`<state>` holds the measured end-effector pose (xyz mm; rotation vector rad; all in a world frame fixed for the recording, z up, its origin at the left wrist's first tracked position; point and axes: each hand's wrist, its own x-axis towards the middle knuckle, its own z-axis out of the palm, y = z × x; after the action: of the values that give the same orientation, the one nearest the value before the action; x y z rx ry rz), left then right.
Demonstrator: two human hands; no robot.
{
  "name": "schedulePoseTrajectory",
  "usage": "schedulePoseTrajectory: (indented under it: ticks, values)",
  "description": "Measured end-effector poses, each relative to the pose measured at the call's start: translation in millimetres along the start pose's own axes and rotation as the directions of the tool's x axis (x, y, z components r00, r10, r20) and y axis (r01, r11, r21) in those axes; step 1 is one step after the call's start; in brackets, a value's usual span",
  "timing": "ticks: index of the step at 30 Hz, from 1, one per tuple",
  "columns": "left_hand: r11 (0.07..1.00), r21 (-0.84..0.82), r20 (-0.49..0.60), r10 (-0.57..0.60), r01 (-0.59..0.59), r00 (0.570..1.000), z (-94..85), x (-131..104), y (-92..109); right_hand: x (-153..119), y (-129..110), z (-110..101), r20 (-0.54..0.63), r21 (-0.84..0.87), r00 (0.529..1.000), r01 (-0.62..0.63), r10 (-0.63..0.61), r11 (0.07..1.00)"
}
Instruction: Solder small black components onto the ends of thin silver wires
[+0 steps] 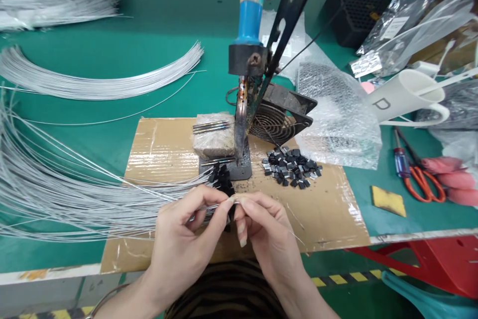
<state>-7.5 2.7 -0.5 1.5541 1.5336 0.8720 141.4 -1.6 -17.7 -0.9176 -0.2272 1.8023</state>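
My left hand (pixel 188 234) is closed in a pinch on a thin grey wire near the front middle of the cardboard (pixel 328 209). Thumb and forefinger of my right hand (pixel 271 229) meet the left fingertips at the wire's end; whatever small part lies between them is hidden. Behind my left hand fans a bundle of grey wires (pixel 85 199), several ending in black connectors (pixel 223 177). Just beyond my hands stands a blue-handled soldering iron (pixel 251 20), its tip pointing down. Loose black connectors (pixel 293 167) are heaped to the right of it.
A small fan (pixel 276 117) sits behind the iron, with a wrapped block (pixel 213 142) to its left. More wires (pixel 112 87) lie at the back left. Bubble wrap (pixel 338 115), a white mug (pixel 409 95), orange scissors (pixel 423 184) and a yellow sponge (pixel 388 200) are on the right.
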Motion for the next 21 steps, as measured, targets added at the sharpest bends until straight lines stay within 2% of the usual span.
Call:
schedulePoseTrajectory:
  ticks: [6, 13, 21]
  values:
    - [0.996, -0.074, 0.009, -0.053, 0.053, 0.999, -1.3, 2.6, 1.1, 0.0, -1.3, -3.1, 0.013, -0.037, 0.999, 0.031, -0.03, 0.999]
    - [0.997, -0.065, -0.021, -0.035, 0.034, 0.999, -3.0, 6.5, 3.2, -2.2, 0.8, -9.1, 0.003, -0.212, 0.993, 0.116, -0.119, 0.97]
    - [0.999, -0.046, -0.006, -0.026, 0.025, 1.0, -3.7, 3.8, 4.7, -1.4, 2.5, -8.7, 0.007, -0.258, 0.986, 0.161, -0.165, 0.953]
